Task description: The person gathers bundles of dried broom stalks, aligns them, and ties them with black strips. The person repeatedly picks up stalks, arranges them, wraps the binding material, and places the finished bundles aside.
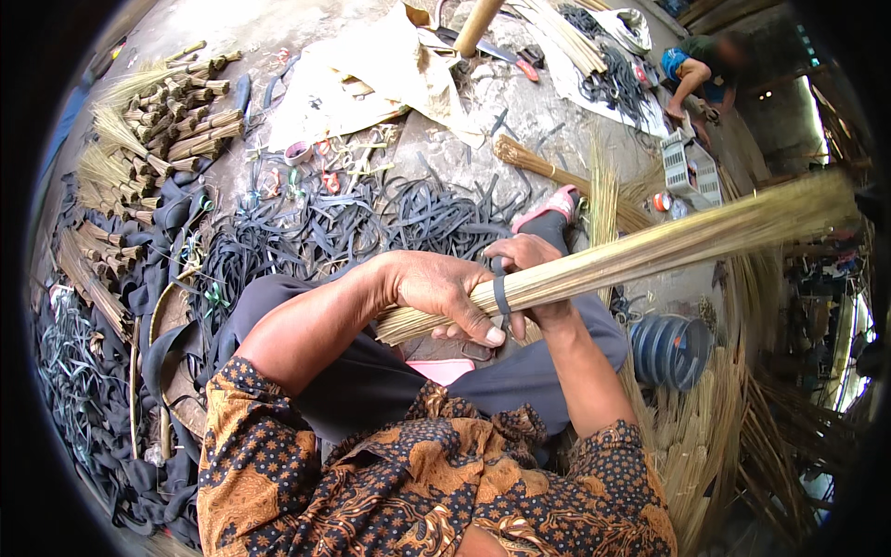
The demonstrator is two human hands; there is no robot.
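Note:
A long bundle of thin straw-coloured sticks, a stick broom [631,253], lies slantwise across my lap, its loose brushy end reaching to the far right. My left hand [444,290] is closed round it near the thick cut end, thumb on top. One dark rubber strip [501,286] circles the bundle just beyond that thumb. My right hand [531,252] reaches round the bundle from the far side, fingers bent at the strip's upper end. The bundle hides part of the right palm, and its far tip looks blurred.
Cut rubber strips [343,223] lie heaped ahead and left. Tied stick bundles [172,130] are stacked at upper left. A red-handled saw [506,58] lies near a pale sheet [371,79]. Loose sticks, a dark ribbed cylinder [670,351] and a grey crate [691,170] stand right; another person [710,70] crouches beyond.

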